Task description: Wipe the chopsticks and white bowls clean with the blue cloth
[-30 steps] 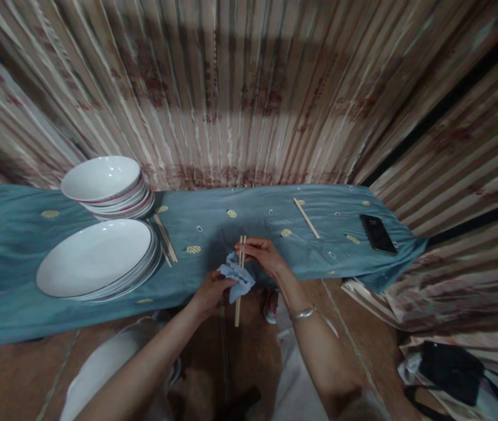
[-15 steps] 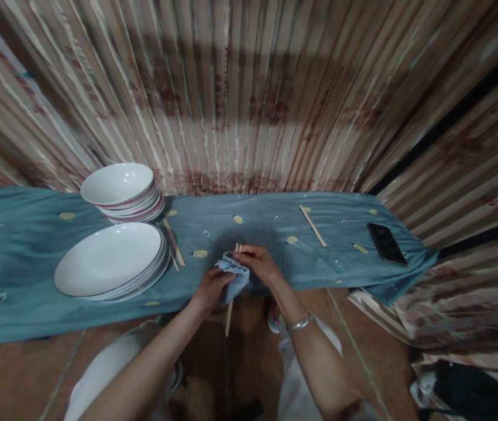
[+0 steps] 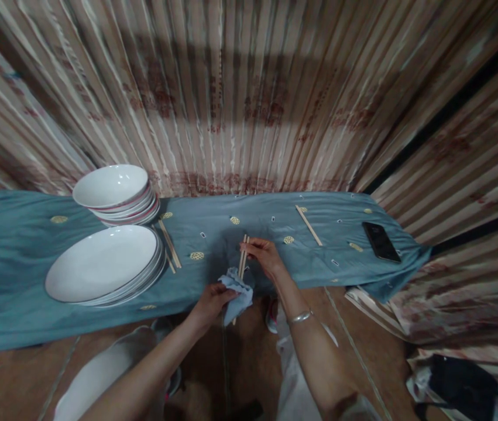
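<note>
- Slid toward the near end of the held chopsticks, the blue cloth bares more of their length than half a second ago, and the left hand and right hand are farther apart.
- This pair slants over the near edge of the table, far tips poking past the right fingers, near tips just showing below the cloth.
- Both sticks look light, stiff and smooth, likely to twist against each other; a pinch near one end suits them. The cloth looks soft, limp and easily bunched.
- Right thumb and fingers pinch the pair near its far end, the forearm reaching in from the near right.
- Left thumb and fingers clasp the cloth; how firmly they press the sticks through it, I cannot tell.
- Farther left lie other chopsticks beside stacked plates; far right, a phone.
</note>
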`<state>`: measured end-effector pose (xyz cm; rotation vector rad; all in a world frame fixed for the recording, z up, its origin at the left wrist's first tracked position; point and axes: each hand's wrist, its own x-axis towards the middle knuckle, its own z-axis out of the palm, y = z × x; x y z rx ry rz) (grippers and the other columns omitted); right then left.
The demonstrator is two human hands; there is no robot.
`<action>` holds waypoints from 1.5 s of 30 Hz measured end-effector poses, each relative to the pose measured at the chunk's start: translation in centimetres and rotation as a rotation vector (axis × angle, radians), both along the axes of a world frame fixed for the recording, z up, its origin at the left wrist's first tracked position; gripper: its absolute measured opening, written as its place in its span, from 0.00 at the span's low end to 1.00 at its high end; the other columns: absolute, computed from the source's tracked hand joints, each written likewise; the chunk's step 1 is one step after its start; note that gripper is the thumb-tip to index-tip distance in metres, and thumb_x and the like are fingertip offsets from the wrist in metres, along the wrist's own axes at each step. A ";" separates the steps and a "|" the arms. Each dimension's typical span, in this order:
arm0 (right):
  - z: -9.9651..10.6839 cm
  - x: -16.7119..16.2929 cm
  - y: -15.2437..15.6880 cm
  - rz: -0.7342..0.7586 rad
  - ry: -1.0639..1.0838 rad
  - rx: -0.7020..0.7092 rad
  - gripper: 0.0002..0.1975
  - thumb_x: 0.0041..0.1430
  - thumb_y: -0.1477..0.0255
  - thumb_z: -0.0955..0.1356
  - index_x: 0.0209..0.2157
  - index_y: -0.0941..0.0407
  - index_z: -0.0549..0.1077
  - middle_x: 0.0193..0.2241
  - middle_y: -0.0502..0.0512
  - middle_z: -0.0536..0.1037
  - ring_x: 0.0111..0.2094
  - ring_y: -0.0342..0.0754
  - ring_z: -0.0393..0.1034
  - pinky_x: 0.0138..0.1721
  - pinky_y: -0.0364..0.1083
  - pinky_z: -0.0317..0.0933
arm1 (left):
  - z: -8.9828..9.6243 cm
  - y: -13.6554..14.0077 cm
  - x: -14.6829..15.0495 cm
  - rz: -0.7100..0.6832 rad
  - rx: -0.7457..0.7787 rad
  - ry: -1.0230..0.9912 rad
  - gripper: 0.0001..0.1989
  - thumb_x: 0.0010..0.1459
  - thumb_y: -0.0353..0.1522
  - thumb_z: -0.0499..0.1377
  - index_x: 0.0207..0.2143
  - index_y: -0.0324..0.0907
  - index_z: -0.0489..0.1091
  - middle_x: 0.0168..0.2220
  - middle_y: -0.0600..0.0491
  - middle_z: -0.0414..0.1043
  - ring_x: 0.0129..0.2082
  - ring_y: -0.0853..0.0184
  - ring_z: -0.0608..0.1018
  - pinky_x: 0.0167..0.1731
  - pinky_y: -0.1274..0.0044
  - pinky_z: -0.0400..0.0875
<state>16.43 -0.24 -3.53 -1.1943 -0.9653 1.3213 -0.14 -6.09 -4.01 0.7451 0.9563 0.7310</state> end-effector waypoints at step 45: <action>-0.4 -2.6 -0.6 0.429 0.062 -0.037 0.18 0.42 0.60 0.75 0.33 0.58 0.79 0.27 0.51 0.77 0.28 0.41 0.67 0.32 0.41 0.60 | 0.3 1.4 -1.4 0.160 -0.049 0.012 0.15 0.27 0.36 0.70 0.20 0.38 0.74 0.20 0.54 0.74 0.22 0.69 0.73 0.28 0.77 0.67</action>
